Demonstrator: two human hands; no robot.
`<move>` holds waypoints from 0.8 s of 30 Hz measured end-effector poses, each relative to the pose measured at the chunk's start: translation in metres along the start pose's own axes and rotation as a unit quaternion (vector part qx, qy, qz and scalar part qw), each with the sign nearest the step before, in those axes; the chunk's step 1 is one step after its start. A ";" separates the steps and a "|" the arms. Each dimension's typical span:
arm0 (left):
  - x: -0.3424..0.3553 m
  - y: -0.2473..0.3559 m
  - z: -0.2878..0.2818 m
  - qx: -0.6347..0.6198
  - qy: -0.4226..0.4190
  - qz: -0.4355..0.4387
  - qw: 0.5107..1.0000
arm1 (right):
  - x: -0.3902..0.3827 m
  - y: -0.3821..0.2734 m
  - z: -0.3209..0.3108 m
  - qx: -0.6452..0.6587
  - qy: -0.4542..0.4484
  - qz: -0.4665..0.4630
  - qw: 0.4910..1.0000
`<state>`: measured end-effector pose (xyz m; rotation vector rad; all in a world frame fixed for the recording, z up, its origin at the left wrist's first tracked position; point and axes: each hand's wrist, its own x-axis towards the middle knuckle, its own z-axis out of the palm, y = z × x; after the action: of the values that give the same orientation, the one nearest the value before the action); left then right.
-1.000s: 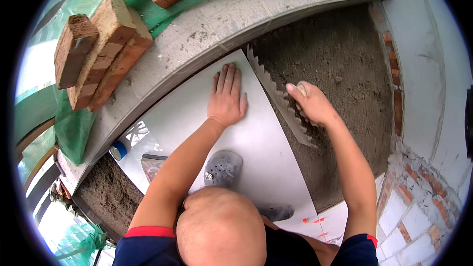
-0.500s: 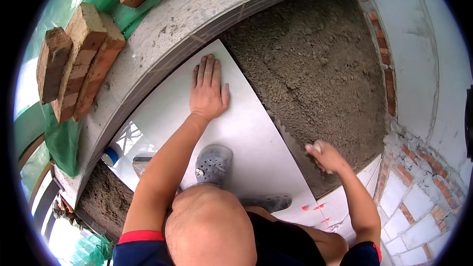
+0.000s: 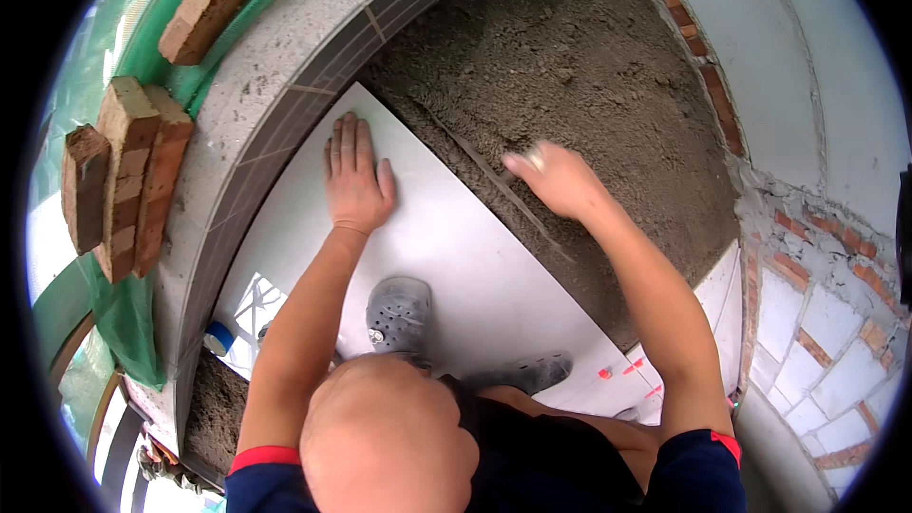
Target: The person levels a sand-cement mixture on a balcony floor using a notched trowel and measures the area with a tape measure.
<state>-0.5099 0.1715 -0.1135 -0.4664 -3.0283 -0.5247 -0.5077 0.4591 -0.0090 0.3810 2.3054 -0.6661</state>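
My left hand (image 3: 357,176) lies flat near the far corner of a large pale, glossy floor tile (image 3: 456,256), its fingers stretched out. My right hand (image 3: 560,178) is wrapped round the light handle of a long-bladed trowel. The thin grey trowel blade (image 3: 508,192) stands nearly edge-on over the sandy mortar bed (image 3: 608,76), close along the tile's right edge. Part of the handle is hidden by my fingers and blurred. My feet, in grey clogs (image 3: 399,316), rest on the tile.
Red tile spacers (image 3: 605,373) sit at joints near my right leg. A blue roll (image 3: 218,338) lies by the tile's left edge. Several bricks (image 3: 128,180) stand on the ledge (image 3: 237,95) at left, beside green netting (image 3: 128,323). A brick-and-block wall (image 3: 826,342) rises at right.
My right hand has carried the trowel forward and left along the tile's edge. My left hand stays pressed on the tile. The whole view has shifted and turned slightly.
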 end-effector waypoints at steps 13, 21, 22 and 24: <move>-0.001 0.008 0.008 0.036 0.012 0.019 0.999 | -0.174 0.163 -0.045 0.063 -0.102 0.187 0.975; 0.002 0.006 0.008 0.035 0.037 0.047 0.998 | -0.149 0.223 -0.010 -0.080 -0.008 0.202 0.976; 0.002 0.007 0.009 0.039 0.037 0.048 0.997 | -0.173 0.252 -0.005 -0.092 -0.020 0.241 0.966; 0.003 0.015 0.013 0.032 0.039 0.049 0.997 | -0.218 0.301 -0.004 -0.123 -0.057 0.305 0.943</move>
<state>-0.5082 0.1901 -0.1204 -0.5745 -2.9193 -0.4281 -0.2219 0.6918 0.0385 0.8617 1.9687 -0.0856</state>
